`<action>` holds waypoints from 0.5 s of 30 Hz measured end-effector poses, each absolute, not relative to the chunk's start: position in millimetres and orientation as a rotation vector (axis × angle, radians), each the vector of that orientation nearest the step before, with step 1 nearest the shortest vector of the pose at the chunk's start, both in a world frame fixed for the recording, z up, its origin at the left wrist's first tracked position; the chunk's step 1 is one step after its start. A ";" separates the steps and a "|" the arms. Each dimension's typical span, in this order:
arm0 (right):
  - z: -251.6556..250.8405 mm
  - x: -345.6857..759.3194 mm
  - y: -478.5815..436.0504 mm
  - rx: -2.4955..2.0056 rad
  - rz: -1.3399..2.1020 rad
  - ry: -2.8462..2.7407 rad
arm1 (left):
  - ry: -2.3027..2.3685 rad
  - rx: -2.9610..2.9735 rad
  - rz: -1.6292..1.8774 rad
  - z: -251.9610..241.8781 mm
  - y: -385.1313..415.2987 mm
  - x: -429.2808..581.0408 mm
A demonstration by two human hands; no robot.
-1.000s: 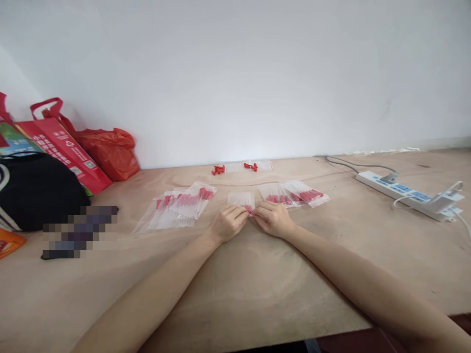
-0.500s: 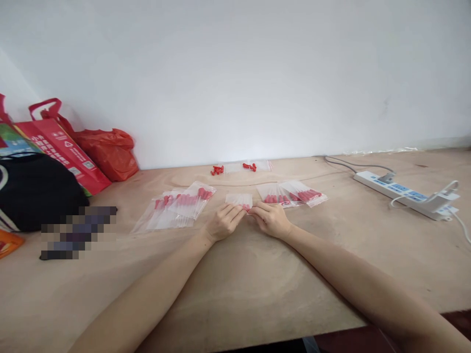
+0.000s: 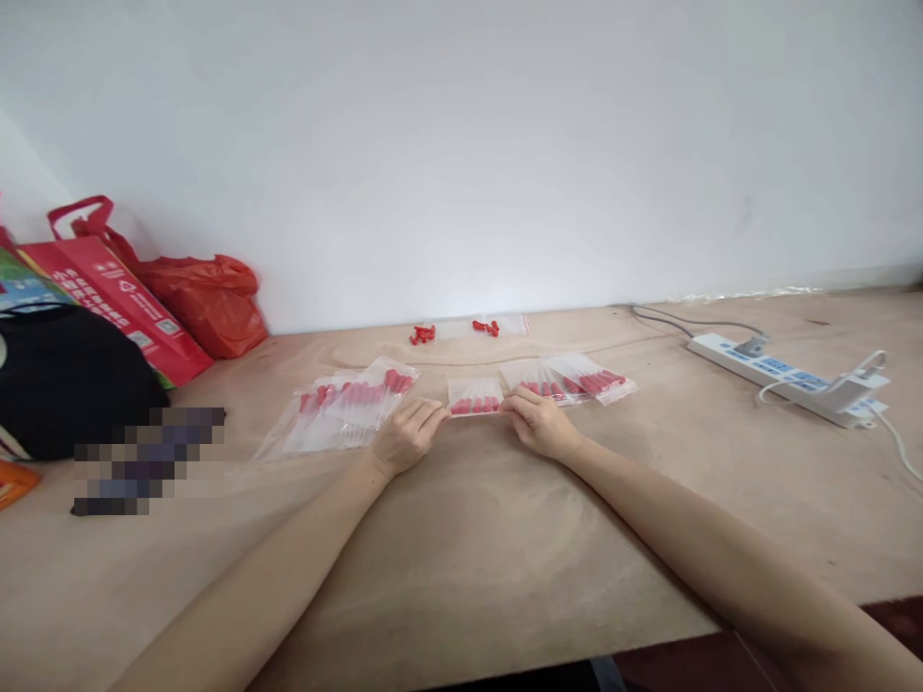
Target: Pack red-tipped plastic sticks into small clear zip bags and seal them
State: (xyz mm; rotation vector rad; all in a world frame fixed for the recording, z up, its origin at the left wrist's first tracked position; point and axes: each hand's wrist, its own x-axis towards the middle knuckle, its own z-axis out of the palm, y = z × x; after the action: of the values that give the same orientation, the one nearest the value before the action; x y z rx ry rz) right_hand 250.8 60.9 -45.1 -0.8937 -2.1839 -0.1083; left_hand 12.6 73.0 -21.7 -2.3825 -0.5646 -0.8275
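A small clear zip bag (image 3: 472, 388) with several red-ended pieces in a row lies between my hands, its near edge stretched sideways. My left hand (image 3: 410, 434) pinches that edge at the left corner. The fingers of my right hand (image 3: 542, 423) are closed on the right corner. Beside my left hand are overlapping filled bags (image 3: 332, 423) with similar red-ended pieces. Past my right hand lie more filled bags (image 3: 587, 375). What the thin, pale ends of the pieces are is too small to tell.
Near the wall lie a clear bag (image 3: 458, 328), loose red pieces (image 3: 423, 334) and more red pieces (image 3: 486, 328). A white power strip (image 3: 783, 378) with plugs and cables is at right. At left stand a red shopping bag (image 3: 122, 303), a red plastic bag (image 3: 209, 303) and a black bag (image 3: 79, 384).
My left hand has slid left along the bag's near edge, away from my right hand. More of the red ends in the bag now show. The view has shifted slightly.
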 end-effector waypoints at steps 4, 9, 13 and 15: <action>-43.9 248.9 62.7 -0.877 0.048 -2.171 | -0.584 -2.408 -0.847 -22.6 72.1 13.8; -40.6 242.9 57.1 -0.779 0.366 -2.056 | -0.567 -2.564 -0.823 -20.9 68.1 11.2; -36.4 238.5 52.2 -0.804 0.561 -1.932 | -0.852 -2.595 -0.906 -18.1 69.9 5.4; -33.4 241.0 54.3 -0.822 0.565 -1.844 | -1.138 -2.425 -0.930 -17.6 74.8 1.7</action>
State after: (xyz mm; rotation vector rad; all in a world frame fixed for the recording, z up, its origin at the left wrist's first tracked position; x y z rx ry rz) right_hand 241.0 54.3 -33.4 -0.8222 -1.8439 0.5650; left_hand 1.7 74.8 -17.6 -2.4251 -1.1379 -0.9297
